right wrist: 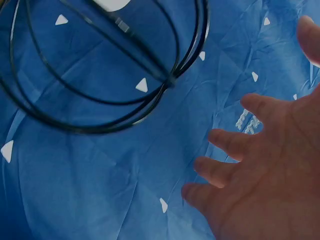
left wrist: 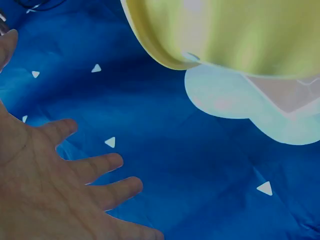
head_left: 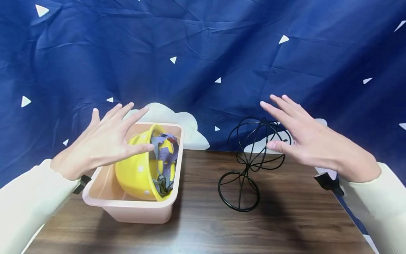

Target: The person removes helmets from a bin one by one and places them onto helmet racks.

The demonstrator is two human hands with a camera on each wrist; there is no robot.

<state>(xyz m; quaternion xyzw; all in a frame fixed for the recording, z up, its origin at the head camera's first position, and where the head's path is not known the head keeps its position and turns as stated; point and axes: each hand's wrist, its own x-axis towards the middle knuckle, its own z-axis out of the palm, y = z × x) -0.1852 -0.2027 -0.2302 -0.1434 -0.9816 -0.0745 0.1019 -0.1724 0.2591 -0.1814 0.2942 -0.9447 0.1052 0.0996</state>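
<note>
A yellow helmet [head_left: 134, 173] with pale dots lies on its side in a pink plastic bin [head_left: 136, 211], its grey and purple inner straps facing right. My left hand [head_left: 106, 141] hovers over the bin's left side with fingers spread, holding nothing. In the left wrist view the helmet's yellow shell [left wrist: 240, 35] shows beyond the fingers. To the right, a black wire stand [head_left: 245, 167] with a round base and a cage-like top is on the table. My right hand [head_left: 304, 135] is raised beside that top, fingers straight and nothing in it; the wire loops [right wrist: 85, 131] appear in the right wrist view.
The dark wood table [head_left: 203, 225] runs back to a blue cloth backdrop [head_left: 196, 42] with white triangles and cloud shapes. The bin stands on the table's left part, and the table's right edge slants away under my right forearm.
</note>
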